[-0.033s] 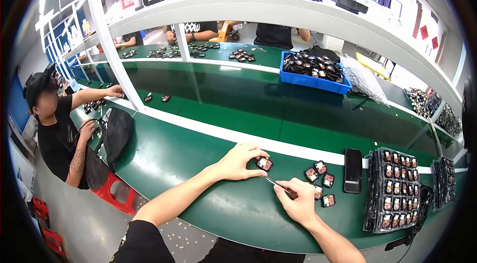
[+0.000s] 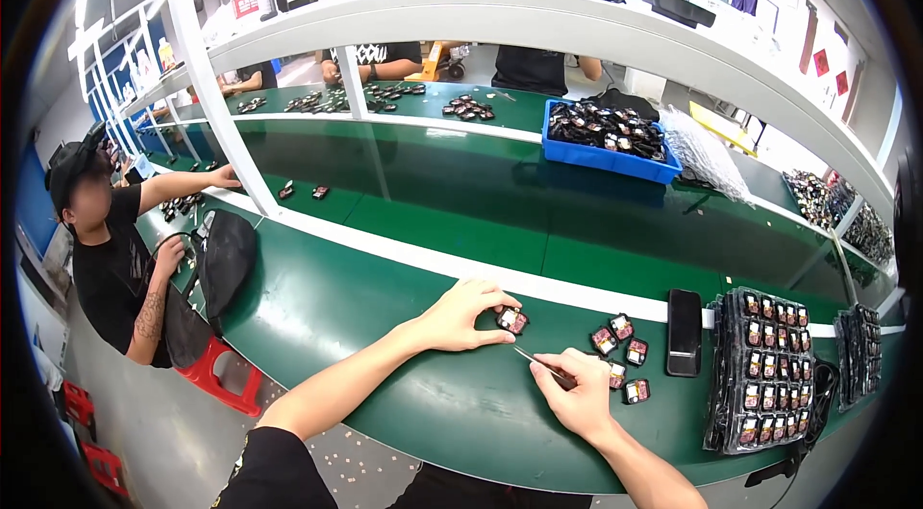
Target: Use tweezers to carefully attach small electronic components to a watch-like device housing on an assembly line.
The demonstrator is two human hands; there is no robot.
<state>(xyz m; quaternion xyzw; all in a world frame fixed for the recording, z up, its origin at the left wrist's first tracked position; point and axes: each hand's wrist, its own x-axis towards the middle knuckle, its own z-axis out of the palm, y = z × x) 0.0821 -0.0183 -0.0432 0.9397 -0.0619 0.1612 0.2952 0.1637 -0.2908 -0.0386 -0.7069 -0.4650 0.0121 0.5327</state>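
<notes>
On the green worktop, my left hand curls its thumb and index finger round a small square black electronic piece with a pink and white face. My right hand grips a slim pointed metal tool, perhaps tweezers. Its tip points toward my left thumb, just below the piece and apart from it. Several like pieces lie beside my right hand, one of them partly hidden by its fingers.
Right of the loose pieces lie a black phone and stacked clear trays filled with similar pieces. A white frame spans above the bench. Beyond stands a blue bin of black parts. A co-worker sits at left by a black bag.
</notes>
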